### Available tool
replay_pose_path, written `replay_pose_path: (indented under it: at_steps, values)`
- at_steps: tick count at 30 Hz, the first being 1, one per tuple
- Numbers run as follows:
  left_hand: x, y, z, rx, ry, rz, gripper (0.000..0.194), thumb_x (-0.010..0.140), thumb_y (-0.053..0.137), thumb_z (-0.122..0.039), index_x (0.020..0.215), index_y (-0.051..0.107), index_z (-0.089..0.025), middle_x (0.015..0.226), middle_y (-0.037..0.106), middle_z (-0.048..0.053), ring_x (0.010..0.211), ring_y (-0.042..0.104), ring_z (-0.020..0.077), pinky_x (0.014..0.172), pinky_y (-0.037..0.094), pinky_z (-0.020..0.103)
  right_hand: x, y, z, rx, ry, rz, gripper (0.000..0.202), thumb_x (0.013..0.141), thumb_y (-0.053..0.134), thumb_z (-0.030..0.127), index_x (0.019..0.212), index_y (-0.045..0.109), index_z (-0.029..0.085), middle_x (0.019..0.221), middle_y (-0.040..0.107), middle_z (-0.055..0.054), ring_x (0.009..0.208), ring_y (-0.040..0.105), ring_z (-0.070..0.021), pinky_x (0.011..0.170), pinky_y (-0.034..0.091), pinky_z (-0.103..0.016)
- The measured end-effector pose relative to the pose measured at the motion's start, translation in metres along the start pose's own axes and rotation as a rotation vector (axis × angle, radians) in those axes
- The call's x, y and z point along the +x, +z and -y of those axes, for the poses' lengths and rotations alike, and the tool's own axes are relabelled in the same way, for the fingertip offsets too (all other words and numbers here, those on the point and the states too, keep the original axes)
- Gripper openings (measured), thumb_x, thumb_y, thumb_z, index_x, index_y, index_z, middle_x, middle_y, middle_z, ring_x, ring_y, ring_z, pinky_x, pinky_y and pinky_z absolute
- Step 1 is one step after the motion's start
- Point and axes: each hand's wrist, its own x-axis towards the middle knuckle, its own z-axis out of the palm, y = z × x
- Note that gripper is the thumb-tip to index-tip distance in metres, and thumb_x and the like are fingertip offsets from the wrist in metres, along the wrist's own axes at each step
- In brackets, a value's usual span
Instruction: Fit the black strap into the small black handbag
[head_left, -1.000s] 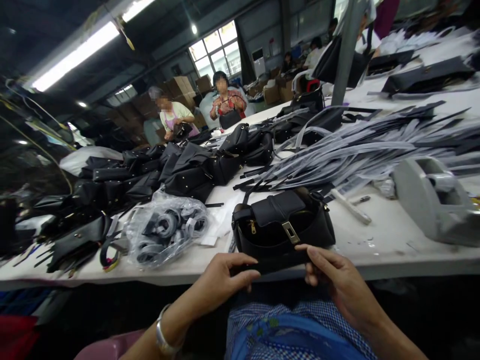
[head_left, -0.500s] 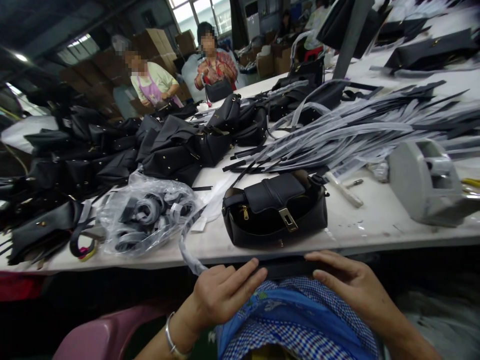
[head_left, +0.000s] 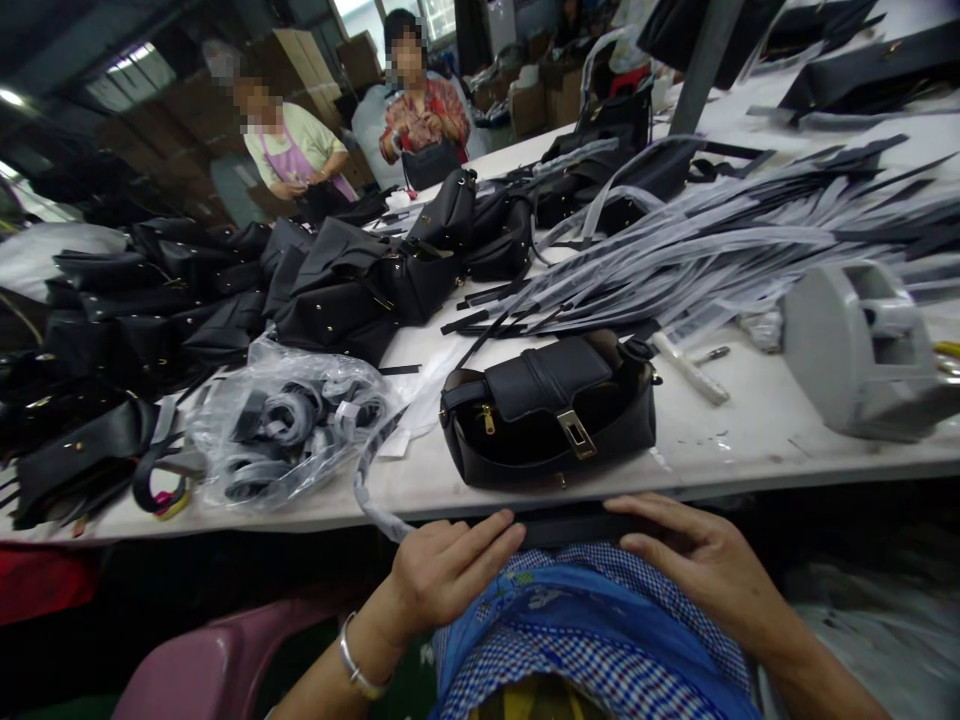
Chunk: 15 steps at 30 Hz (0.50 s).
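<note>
Below the table's front edge, a black strap (head_left: 570, 528) stretches between my two hands. My left hand (head_left: 454, 570) is closed on its left end, where a plastic-wrapped length (head_left: 370, 490) runs up onto the table. My right hand (head_left: 694, 555) pinches the strap's other end between thumb and fingers. Just beyond the hands, a black handbag (head_left: 551, 410) stands on the white table (head_left: 697, 470), its top open. The bag's flap carries a gold clasp (head_left: 576, 435), and a gold zipper pull (head_left: 489, 420) shows inside.
A plastic bag of coiled straps (head_left: 289, 425) lies left, before piled black bags (head_left: 337, 290). Wrapped straps (head_left: 690, 245) spread behind the handbag. A grey tape dispenser (head_left: 855, 350) stands right. Two people work across the table. A pink stool (head_left: 180, 660) is at lower left.
The view has shifted slightly. Both hands keep their hold on the strap, and the handbag stays in place. Across the table, the two people's hands have moved a little.
</note>
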Motion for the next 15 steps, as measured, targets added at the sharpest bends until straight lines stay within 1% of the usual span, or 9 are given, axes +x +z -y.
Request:
replay_pose_path:
  at_steps: [3, 5, 6, 7, 9, 10, 11, 13, 15]
  values:
    - [-0.006, 0.008, 0.000, -0.053, -0.018, -0.014, 0.024, 0.101, 0.046, -0.009, 0.119, 0.062, -0.007, 0.113, 0.070, 0.014, 0.077, 0.067, 0.0153, 0.058, 0.051, 0.023, -0.002, -0.001, -0.003, 0.008, 0.001, -0.005, 0.024, 0.073, 0.080, 0.038, 0.095, 0.082, 0.029, 0.103, 0.075, -0.005, 0.099, 0.068, -0.0311, 0.089, 0.058, -0.039]
    - [-0.009, 0.013, -0.002, -0.117, -0.095, -0.015, 0.023, 0.103, 0.046, -0.012, 0.121, 0.060, -0.007, 0.112, 0.070, 0.014, 0.086, 0.070, 0.0174, 0.067, 0.055, 0.024, -0.003, -0.001, -0.008, 0.008, 0.000, -0.015, 0.023, 0.073, 0.080, 0.039, 0.093, 0.081, 0.028, 0.101, 0.075, -0.005, 0.096, 0.069, -0.0294, 0.086, 0.058, -0.036]
    - [-0.010, 0.016, -0.003, -0.166, -0.161, -0.003, 0.023, 0.104, 0.048, -0.018, 0.121, 0.059, -0.009, 0.110, 0.071, 0.013, 0.089, 0.070, 0.0178, 0.071, 0.056, 0.025, -0.003, -0.002, -0.010, 0.002, -0.003, -0.021, 0.022, 0.073, 0.080, 0.040, 0.092, 0.081, 0.028, 0.100, 0.075, -0.004, 0.095, 0.069, -0.0288, 0.086, 0.058, -0.036]
    - [-0.010, 0.017, -0.004, -0.225, -0.236, 0.024, 0.025, 0.104, 0.050, -0.027, 0.121, 0.060, -0.010, 0.108, 0.072, 0.011, 0.089, 0.071, 0.0179, 0.073, 0.057, 0.025, -0.003, -0.003, -0.013, -0.011, -0.006, -0.027, 0.022, 0.073, 0.080, 0.041, 0.091, 0.081, 0.028, 0.099, 0.075, -0.004, 0.094, 0.069, -0.0286, 0.087, 0.058, -0.036]
    - [-0.009, 0.019, -0.008, -0.348, -0.374, 0.120, 0.039, 0.102, 0.048, -0.047, 0.119, 0.061, -0.014, 0.103, 0.073, 0.009, 0.087, 0.071, 0.0180, 0.076, 0.057, 0.025, -0.001, -0.005, -0.015, -0.053, -0.007, -0.026, 0.023, 0.074, 0.079, 0.042, 0.091, 0.081, 0.028, 0.100, 0.075, -0.005, 0.095, 0.068, -0.0296, 0.092, 0.055, -0.039]
    - [-0.008, 0.019, -0.010, -0.395, -0.423, 0.166, 0.044, 0.102, 0.044, -0.052, 0.117, 0.063, -0.015, 0.100, 0.073, 0.008, 0.086, 0.071, 0.0177, 0.075, 0.056, 0.025, 0.000, -0.006, -0.014, -0.079, -0.009, -0.023, 0.023, 0.074, 0.079, 0.043, 0.092, 0.081, 0.028, 0.100, 0.075, -0.005, 0.096, 0.068, -0.0305, 0.095, 0.054, -0.042]
    - [-0.007, 0.018, -0.012, -0.421, -0.453, 0.194, 0.045, 0.103, 0.041, -0.052, 0.115, 0.064, -0.016, 0.097, 0.073, 0.007, 0.083, 0.071, 0.0173, 0.073, 0.056, 0.025, 0.001, -0.009, -0.012, -0.102, -0.021, -0.031, 0.024, 0.074, 0.079, 0.043, 0.094, 0.081, 0.029, 0.102, 0.075, -0.004, 0.097, 0.067, -0.0312, 0.098, 0.052, -0.044]
    - [-0.005, 0.018, -0.016, -0.399, -0.475, 0.211, 0.040, 0.106, 0.039, -0.044, 0.111, 0.068, -0.017, 0.088, 0.072, 0.006, 0.077, 0.069, 0.0163, 0.068, 0.053, 0.024, 0.001, -0.015, -0.002, -0.123, -0.070, -0.095, 0.027, 0.074, 0.078, 0.046, 0.096, 0.081, 0.030, 0.106, 0.074, -0.004, 0.102, 0.066, -0.0316, 0.105, 0.046, -0.046]
    - [-0.005, 0.020, -0.018, -0.315, -0.455, 0.197, 0.031, 0.105, 0.045, -0.036, 0.107, 0.069, -0.017, 0.081, 0.070, 0.005, 0.070, 0.066, 0.0159, 0.063, 0.050, 0.024, -0.004, -0.022, 0.012, -0.049, -0.044, -0.246, 0.030, 0.072, 0.079, 0.048, 0.095, 0.081, 0.029, 0.109, 0.073, -0.004, 0.106, 0.064, -0.0308, 0.110, 0.041, -0.043]
